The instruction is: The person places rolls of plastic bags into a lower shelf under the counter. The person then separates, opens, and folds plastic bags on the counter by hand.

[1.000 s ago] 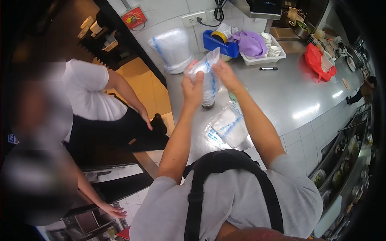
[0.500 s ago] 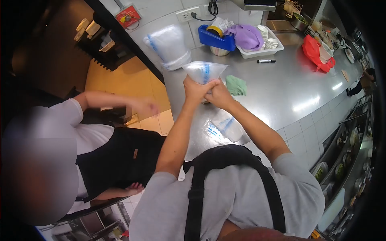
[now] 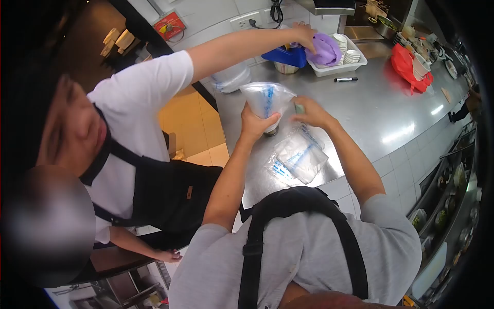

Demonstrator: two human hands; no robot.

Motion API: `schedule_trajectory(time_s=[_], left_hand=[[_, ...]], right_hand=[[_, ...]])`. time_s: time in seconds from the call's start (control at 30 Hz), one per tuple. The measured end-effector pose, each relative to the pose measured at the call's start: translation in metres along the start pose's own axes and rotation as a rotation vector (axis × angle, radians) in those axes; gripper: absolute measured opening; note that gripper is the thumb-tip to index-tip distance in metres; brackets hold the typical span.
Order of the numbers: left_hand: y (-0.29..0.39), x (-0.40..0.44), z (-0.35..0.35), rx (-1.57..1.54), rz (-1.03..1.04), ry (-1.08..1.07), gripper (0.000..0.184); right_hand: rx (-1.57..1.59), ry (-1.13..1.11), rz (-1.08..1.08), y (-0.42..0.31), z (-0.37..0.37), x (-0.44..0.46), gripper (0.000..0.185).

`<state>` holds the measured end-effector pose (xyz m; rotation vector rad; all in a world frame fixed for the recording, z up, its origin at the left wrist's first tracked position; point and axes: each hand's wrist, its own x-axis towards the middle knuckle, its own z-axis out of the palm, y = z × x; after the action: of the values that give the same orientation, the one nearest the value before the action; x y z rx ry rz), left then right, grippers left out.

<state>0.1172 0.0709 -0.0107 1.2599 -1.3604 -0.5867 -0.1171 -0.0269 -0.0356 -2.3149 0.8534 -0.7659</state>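
Observation:
My left hand [image 3: 257, 123] is wrapped around the lower part of a clear plastic bag [image 3: 266, 97] with blue print, which fans out upward above the grip. A small, dark round object [image 3: 271, 132] shows just under the bag, too hidden to name. To the right, my right hand [image 3: 315, 112] is apart from the bag and over a green cloth [image 3: 299, 109], mostly covered by it. Its fingers are blurred, so whether they grip the cloth is unclear. Flat plastic bags [image 3: 301, 157] with blue print lie on the steel counter [image 3: 360, 110] nearer my body.
On my left, a co-worker's arm [image 3: 242, 49] crosses above the counter, hand at a purple cloth [image 3: 327, 50]. Behind are a blue tape dispenser [image 3: 285, 57], a white tray [image 3: 355, 65] with cups and more bags [image 3: 230, 77]. A marker [image 3: 345, 80] and red bag [image 3: 409, 69] lie right.
My right hand has let go of the bag and moved right to the green cloth. The co-worker has leaned in and stretched an arm across to the purple cloth.

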Motion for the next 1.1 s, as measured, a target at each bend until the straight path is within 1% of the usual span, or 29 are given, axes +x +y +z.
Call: schedule_trajectory(time_s=[0.03,0.13,0.23,0.27,0.3,0.33,0.4,0.43,0.47,0.5,0.57,0.63,0.67,0.7,0.73,0.83,0.87,0.93,1.03,1.1], left_hand=[[0.001,-0.003,0.002,0.015,-0.014,0.024,0.068],[-0.003,-0.009,0.014,0.102,-0.008,0.091,0.073],[-0.011,-0.003,0.027,0.146,-0.018,0.152,0.074],[-0.015,0.001,0.032,0.146,-0.028,0.165,0.074],[-0.014,0.006,0.036,0.143,0.015,0.172,0.074],[-0.008,0.010,0.037,0.140,0.047,0.177,0.074],[-0.009,0.017,0.038,0.130,0.049,0.153,0.075],[-0.019,0.012,0.042,0.112,0.013,0.135,0.076],[-0.021,0.005,0.040,0.145,0.058,0.170,0.077],[-0.023,0.000,0.040,0.176,0.108,0.207,0.078],[-0.039,-0.017,0.040,0.246,0.091,0.285,0.076],[-0.073,-0.059,0.036,0.329,-0.047,0.350,0.070],[-0.066,-0.076,0.028,0.250,-0.188,0.192,0.064],[-0.057,-0.092,0.018,0.168,-0.328,0.037,0.060],[-0.050,-0.105,0.013,0.083,-0.467,-0.114,0.055],[-0.043,-0.128,0.013,0.007,-0.441,-0.234,0.046],[-0.041,-0.130,0.010,0.047,-0.414,-0.287,0.046],[-0.025,-0.126,0.003,0.130,-0.351,-0.387,0.048],[-0.003,-0.123,0.004,0.252,-0.070,-0.453,0.049],[0.012,-0.117,0.018,0.349,-0.016,-0.421,0.042]], right_hand=[[-0.317,0.065,0.143,0.031,0.008,-0.010,0.045],[-0.581,-0.058,0.407,0.056,0.033,-0.037,0.036],[-0.592,-0.093,0.383,0.065,0.049,-0.033,0.022],[-0.597,-0.075,0.336,0.071,0.052,-0.033,0.021],[-0.601,-0.058,0.290,0.085,0.058,-0.034,0.021],[-0.600,-0.050,0.249,0.088,0.059,-0.037,0.020],[-0.433,-0.017,0.411,0.086,0.055,-0.040,0.018],[-0.446,0.112,0.283,0.081,0.051,-0.059,0.017],[-0.457,0.258,0.134,0.070,0.040,-0.062,0.017],[-0.371,0.270,0.140,0.050,0.028,-0.070,0.017],[-0.201,0.307,0.143,0.004,0.002,-0.086,0.019],[-0.030,0.147,0.294,-0.022,-0.004,-0.115,0.020],[0.063,0.066,0.375,-0.034,-0.001,-0.132,0.020],[0.069,-0.006,0.381,-0.041,0.008,-0.147,0.017],[0.036,-0.029,0.337,-0.047,0.020,-0.160,0.014],[-0.098,-0.061,0.257,-0.046,0.052,-0.186,0.011],[-0.149,-0.064,0.238,-0.043,0.058,-0.189,0.010],[-0.077,-0.021,0.277,-0.043,0.059,-0.186,0.011],[0.011,0.028,0.327,-0.046,0.052,-0.181,0.012],[0.062,0.032,0.346,-0.046,0.045,-0.177,0.013]])
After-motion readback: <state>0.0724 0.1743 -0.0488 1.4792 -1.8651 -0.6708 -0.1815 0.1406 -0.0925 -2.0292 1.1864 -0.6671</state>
